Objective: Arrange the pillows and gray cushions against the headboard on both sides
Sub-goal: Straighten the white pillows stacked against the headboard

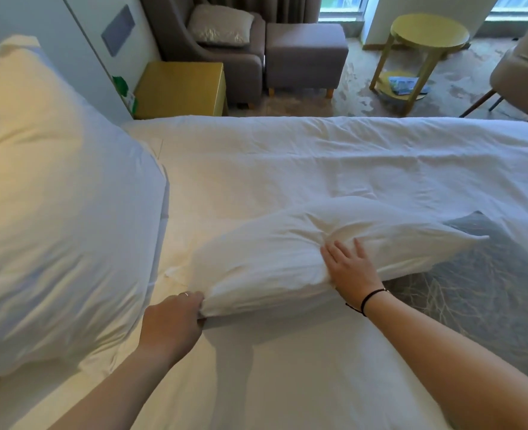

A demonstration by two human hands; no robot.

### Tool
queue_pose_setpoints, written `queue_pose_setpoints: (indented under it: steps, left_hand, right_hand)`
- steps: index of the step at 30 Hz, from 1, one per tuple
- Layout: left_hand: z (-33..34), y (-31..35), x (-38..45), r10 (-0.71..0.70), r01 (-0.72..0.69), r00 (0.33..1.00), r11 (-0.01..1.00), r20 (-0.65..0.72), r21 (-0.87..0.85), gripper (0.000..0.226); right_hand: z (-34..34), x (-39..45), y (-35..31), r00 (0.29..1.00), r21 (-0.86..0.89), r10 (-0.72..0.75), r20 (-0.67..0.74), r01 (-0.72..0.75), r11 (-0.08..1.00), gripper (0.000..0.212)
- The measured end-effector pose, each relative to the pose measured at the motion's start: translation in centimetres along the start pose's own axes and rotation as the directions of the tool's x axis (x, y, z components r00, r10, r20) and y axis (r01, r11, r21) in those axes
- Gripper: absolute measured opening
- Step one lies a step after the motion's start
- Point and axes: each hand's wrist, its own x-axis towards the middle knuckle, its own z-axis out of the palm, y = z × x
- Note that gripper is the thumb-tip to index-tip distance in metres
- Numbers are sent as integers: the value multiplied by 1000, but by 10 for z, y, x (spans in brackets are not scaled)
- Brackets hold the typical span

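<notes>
A white pillow (275, 252) lies across the middle of the bed. My left hand (172, 321) grips its near left corner. My right hand (349, 268) presses flat on the pillow's near side with fingers spread. A gray patterned cushion (473, 293) lies flat on the bed to the right, partly under the pillow's right end. A large white pillow (55, 206) leans at the left against the pale headboard (79, 48).
White duvet (318, 156) covers the bed. Beyond the far edge stand a yellow nightstand (182, 88), a gray armchair (225, 60) with a light cushion, a gray ottoman (306, 54), a round yellow side table (427, 35) and a beige chair (523, 72).
</notes>
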Motion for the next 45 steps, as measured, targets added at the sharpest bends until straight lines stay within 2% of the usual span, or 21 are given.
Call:
queue_pose_setpoints:
  steps: [3,7,9,12,13,15,17,19,21,24,26,27,29,30,33,36,37,39,41,42,45]
  left_hand:
    - [-15,-13,5,58,-55,998,992,-29,111,12]
    - [-41,-39,21,85,-78,996,974,-20,211,8]
    - [-68,-56,40,75,-51,994,965,-84,257,2]
    - [-132,-85,90,44,43,965,945,-257,325,17]
    - [-158,-93,110,1,97,947,953,-322,288,20]
    - [-208,-102,144,-121,180,904,978,-410,107,31]
    - [-243,-106,165,-223,184,881,974,-418,-130,64]
    - [-257,-105,162,-246,98,914,906,-323,-412,94]
    - [-243,-107,138,-162,21,974,765,-161,-644,100]
    - [-198,-117,81,12,83,994,557,108,-827,102]
    - [-165,-130,54,41,139,983,482,181,-865,103]
    - [-147,-140,47,5,154,984,495,180,-855,99]
    - [-112,-164,30,-108,248,968,529,225,-812,88]
    - [-96,-177,19,-143,314,949,514,281,-798,87]
    - [-53,-208,-20,-138,448,893,388,429,-806,108]
    - [-27,-225,-44,-261,475,874,287,409,-832,125]
    - [-22,-227,-45,-306,489,863,309,402,-816,125]
    - [-13,-223,-45,-387,520,847,452,366,-725,107]
    - [-10,-217,-39,-453,505,853,589,260,-631,53]
    - [-11,-216,-36,-490,501,845,588,214,-635,34]
    - [-7,-232,-37,-593,460,796,464,121,-757,40]
  right_hand:
    - [-21,18,-3,993,-5,-72,-97,72,997,18]
    - [-55,34,-8,999,76,-48,-14,49,996,21]
    - [-76,38,-11,999,135,-23,-40,28,990,15]
    - [-123,50,-21,995,233,-12,-96,34,972,14]
    - [-143,57,-27,994,240,-2,-110,29,970,18]
    - [-185,74,-38,988,295,37,-149,9,955,26]
    - [-224,92,-52,978,401,92,-185,-10,916,28]
    - [-259,112,-68,963,492,143,-230,-12,870,29]
    - [-289,138,-86,938,535,169,-301,20,844,35]
    - [-320,183,-119,915,519,159,-372,63,852,39]
    - [-324,216,-150,915,527,144,-378,84,846,39]
    - [-321,232,-168,924,539,144,-355,77,839,39]
    - [-303,257,-209,960,583,151,-236,16,812,37]
    - [-288,264,-232,981,603,135,-140,-24,798,37]
    - [-233,258,-305,994,664,24,102,-86,743,36]
    - [-200,235,-359,993,755,52,108,-116,646,25]
    - [-197,230,-367,992,764,75,100,-125,633,26]
    - [-198,226,-368,991,808,75,108,-132,575,31]
    - [-202,223,-360,990,852,52,133,-140,505,36]
    - [-203,220,-357,987,866,42,154,-155,476,39]
    - [-204,204,-352,978,884,-5,207,-185,429,53]
